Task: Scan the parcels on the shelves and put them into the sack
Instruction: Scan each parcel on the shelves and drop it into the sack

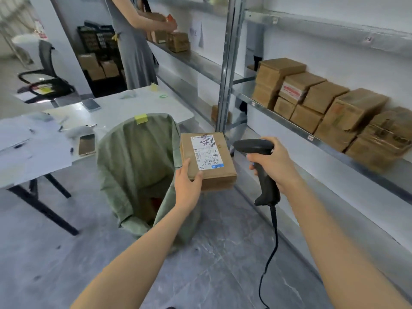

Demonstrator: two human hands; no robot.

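Gripping the near corner of a flat brown parcel [208, 162] just right of the sack [136, 166], the left hand [188, 182] keeps its white label face-up, while the right hand [273, 163], clenched on a corded scanner [260, 169], sits just beyond. Scanning seems in hand; next, the parcel must swing left over the sack's open mouth and drop.

The room is lit softly and evenly, and only weak shadows are cast. The shelves [289, 127] are bent at the edges. Far things are blurred.
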